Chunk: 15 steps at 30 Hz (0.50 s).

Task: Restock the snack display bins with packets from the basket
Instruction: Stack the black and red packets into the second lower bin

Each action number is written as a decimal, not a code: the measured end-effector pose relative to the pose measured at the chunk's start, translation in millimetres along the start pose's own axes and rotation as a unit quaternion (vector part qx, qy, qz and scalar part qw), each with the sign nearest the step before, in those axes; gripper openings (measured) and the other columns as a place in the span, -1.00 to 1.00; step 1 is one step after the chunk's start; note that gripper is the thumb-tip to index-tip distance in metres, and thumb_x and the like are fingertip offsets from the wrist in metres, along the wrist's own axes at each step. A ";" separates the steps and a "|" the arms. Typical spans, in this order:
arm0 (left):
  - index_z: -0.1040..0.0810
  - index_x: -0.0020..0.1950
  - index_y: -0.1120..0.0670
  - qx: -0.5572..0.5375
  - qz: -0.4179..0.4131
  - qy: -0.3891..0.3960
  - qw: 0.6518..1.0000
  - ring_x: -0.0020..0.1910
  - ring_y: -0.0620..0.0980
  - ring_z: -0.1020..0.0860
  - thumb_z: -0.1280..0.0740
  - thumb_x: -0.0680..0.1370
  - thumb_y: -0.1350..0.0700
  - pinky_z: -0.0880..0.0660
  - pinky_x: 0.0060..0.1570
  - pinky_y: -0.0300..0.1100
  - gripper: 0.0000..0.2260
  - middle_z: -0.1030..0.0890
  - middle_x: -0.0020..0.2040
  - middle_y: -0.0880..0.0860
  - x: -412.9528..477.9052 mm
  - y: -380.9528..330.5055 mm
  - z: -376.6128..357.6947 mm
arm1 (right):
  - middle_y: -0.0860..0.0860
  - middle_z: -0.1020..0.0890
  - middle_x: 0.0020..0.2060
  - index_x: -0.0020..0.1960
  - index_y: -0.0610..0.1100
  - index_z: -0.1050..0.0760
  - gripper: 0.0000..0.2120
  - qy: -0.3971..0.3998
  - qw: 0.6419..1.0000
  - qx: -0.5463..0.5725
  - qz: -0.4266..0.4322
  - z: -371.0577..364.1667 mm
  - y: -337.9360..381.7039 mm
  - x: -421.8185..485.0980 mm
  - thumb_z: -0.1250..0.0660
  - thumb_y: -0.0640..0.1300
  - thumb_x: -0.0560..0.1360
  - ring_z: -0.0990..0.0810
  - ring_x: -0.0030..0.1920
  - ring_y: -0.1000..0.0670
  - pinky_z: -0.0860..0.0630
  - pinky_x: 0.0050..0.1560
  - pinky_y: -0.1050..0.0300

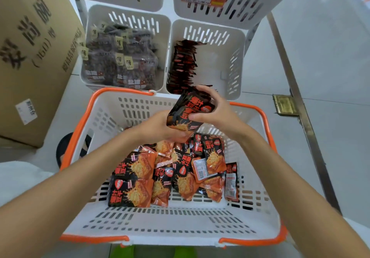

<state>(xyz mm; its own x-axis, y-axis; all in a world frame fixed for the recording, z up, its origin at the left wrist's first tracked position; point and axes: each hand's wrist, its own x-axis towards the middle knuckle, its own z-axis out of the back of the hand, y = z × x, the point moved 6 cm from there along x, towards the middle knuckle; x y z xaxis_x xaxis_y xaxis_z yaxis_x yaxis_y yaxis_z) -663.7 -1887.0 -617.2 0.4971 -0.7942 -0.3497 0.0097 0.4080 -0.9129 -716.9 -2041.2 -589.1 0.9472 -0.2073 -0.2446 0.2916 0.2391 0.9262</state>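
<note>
Both hands, left (160, 129) and right (215, 107), grip packets (187, 114) (above basket (180, 217)).

The white basket (180, 221) with an orange rim holds a loose pile of black and orange packets (138, 179), from its middle out to 3 o'clock. A small stack of packets (188, 113) is held up over its 12 o'clock edge. Past that, the white bin (226, 57) has a row of packets (182, 63) standing on edge along its 9 o'clock wall.
</note>
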 end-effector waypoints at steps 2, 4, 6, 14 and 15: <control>-0.55 0.08 0.08 0.089 -0.027 0.015 0.996 -0.17 -0.24 -0.63 -0.48 0.49 0.24 -0.55 -0.15 -0.37 -0.78 -0.67 -0.11 -0.04 13.8 -23.4 10.5 | 0.03 -0.63 0.13 0.32 0.05 -0.44 -0.38 0.052 0.998 -0.016 0.010 16.4 18.3 5.2 -0.58 -0.23 0.35 -0.63 0.14 0.03 -0.58 0.15 0.12; -0.51 0.07 0.09 0.103 -0.040 0.021 0.994 -0.22 -0.34 -0.60 -0.47 0.49 0.28 -0.53 -0.18 -0.42 -0.76 -0.63 -0.12 -0.07 31.6 -45.1 19.1 | 0.04 -0.69 -0.01 0.24 0.02 -0.50 -0.49 0.099 0.994 -0.039 0.016 32.8 34.4 10.7 -0.52 -0.33 0.39 -0.67 0.05 0.02 -0.62 0.05 0.13; -0.46 0.12 0.08 0.072 -0.053 0.012 0.996 -0.20 -0.32 -0.62 -0.49 0.47 0.27 -0.59 -0.16 -0.33 -0.68 -0.63 -0.08 -0.06 52.6 -65.4 27.2 | -0.04 -0.71 -0.14 0.08 -0.02 -0.58 -0.67 0.075 0.995 -0.063 0.031 53.7 45.8 21.5 -0.47 -0.36 0.43 -0.70 -0.06 -0.03 -0.66 -0.05 0.06; 0.07 0.63 -0.02 0.428 -0.052 -0.083 0.898 0.61 0.09 0.13 -0.42 0.47 -0.22 0.04 0.57 0.02 -0.07 0.09 0.64 0.08 149.7 -35.0 75.5 | -0.08 -0.69 -0.13 0.08 -0.16 -0.66 -0.77 -0.220 0.938 -0.245 0.110 140.9 18.9 91.9 -0.44 -0.28 0.43 -0.63 -0.09 -0.02 -0.50 -0.07 0.20; 0.10 0.63 -0.03 0.463 -0.038 -0.064 0.883 0.60 0.10 0.19 -0.39 0.49 -0.25 0.08 0.57 0.05 -0.09 0.14 0.63 0.08 157.3 -20.8 76.4 | -0.07 -0.68 -0.10 0.11 -0.19 -0.65 -0.76 -0.219 0.934 -0.262 0.106 137.3 11.8 100.8 -0.43 -0.30 0.44 -0.62 -0.06 -0.03 -0.42 -0.11 0.27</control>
<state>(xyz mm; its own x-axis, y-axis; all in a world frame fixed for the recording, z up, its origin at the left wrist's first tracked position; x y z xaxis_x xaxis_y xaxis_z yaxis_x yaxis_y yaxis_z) -519.5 -1986.0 -637.1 0.5584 -0.8017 -0.2134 0.7229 0.5964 -0.3488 -636.3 -2189.5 -563.4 0.8793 -0.4430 0.1747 0.2378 0.7262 0.6451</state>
